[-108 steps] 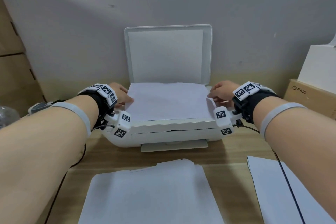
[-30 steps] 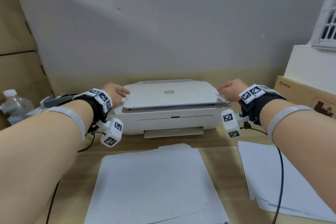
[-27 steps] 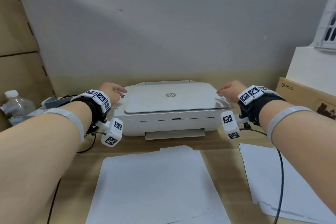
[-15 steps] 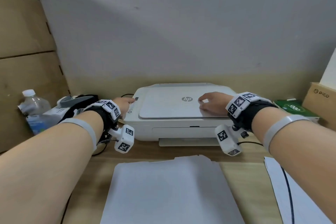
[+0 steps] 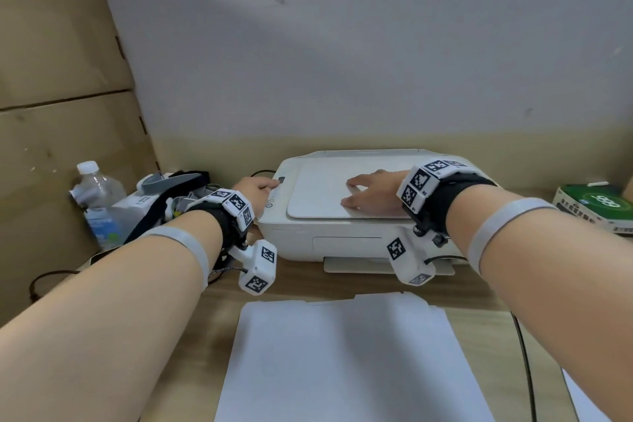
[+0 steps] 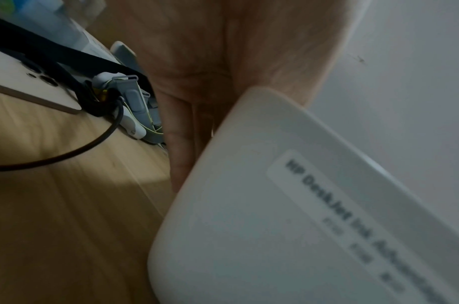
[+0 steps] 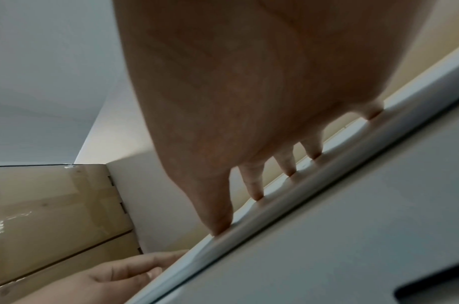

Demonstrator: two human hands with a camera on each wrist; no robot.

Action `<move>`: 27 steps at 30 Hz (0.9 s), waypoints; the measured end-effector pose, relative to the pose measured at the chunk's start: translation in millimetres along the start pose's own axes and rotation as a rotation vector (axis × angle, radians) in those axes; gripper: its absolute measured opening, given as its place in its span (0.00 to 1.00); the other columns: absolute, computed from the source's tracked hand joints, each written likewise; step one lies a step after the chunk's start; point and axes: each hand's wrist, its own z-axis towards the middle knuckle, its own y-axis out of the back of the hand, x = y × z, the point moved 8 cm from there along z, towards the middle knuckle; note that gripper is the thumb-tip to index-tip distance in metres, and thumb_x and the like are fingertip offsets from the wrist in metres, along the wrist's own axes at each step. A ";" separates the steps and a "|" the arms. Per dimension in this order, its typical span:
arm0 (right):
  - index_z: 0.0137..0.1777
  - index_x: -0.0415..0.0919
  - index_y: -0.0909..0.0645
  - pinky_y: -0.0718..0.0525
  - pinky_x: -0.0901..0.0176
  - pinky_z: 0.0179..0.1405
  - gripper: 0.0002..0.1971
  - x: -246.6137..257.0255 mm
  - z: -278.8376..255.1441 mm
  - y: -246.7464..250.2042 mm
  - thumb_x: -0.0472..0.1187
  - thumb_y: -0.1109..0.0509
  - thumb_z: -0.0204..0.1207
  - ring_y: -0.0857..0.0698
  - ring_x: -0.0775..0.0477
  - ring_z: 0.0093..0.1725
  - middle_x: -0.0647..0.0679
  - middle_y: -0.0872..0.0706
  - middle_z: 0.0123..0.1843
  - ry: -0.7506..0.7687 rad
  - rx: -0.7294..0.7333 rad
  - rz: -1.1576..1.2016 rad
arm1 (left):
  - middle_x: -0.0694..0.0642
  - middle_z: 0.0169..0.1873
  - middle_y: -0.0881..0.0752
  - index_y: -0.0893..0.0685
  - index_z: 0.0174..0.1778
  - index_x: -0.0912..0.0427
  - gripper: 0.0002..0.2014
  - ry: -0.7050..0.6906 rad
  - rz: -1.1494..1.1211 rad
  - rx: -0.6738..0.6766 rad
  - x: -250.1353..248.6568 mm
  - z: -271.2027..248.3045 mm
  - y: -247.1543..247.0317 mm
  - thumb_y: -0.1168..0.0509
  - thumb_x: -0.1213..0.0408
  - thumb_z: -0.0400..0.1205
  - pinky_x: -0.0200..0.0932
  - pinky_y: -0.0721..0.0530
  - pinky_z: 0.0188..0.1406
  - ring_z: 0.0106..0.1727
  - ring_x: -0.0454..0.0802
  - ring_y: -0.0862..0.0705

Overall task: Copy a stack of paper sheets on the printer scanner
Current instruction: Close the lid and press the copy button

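The white printer point(image 5: 308, 233) stands at the back of the wooden desk with its scanner lid point(image 5: 318, 195) down. My right hand point(image 5: 359, 192) lies open on the lid; in the right wrist view its fingertips point(image 7: 257, 193) touch the lid surface. My left hand point(image 5: 263, 187) is at the printer's left edge, with one finger reaching onto the control panel point(image 5: 274, 195). In the left wrist view its other fingers point(image 6: 181, 144) hang down beside the printer's corner point(image 6: 249, 205). A stack of white paper sheets point(image 5: 342, 353) lies in front of the printer.
A water bottle point(image 5: 96, 195) and a pile of straps and gear point(image 5: 171, 188) sit left of the printer, backed by cardboard boxes point(image 5: 51, 79). A green box point(image 5: 596, 205) is at the right. More sheets point(image 5: 582, 401) and a black cable point(image 5: 524, 353) lie at front right.
The lid, open over a sheet earlier, is now down. My right hand slid from the lid's right edge onto its top. My left hand moved to the control panel.
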 end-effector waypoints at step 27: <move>0.85 0.58 0.46 0.45 0.37 0.79 0.35 -4.9 3.1 -15.0 0.70 0.51 0.80 0.45 0.34 0.84 0.43 0.43 0.86 0.004 -0.016 0.065 | 0.56 0.41 0.15 0.15 0.48 0.47 0.15 -0.058 0.204 -0.183 0.8 -14.0 7.8 0.47 0.66 0.86 0.54 0.10 0.39 0.35 0.60 0.16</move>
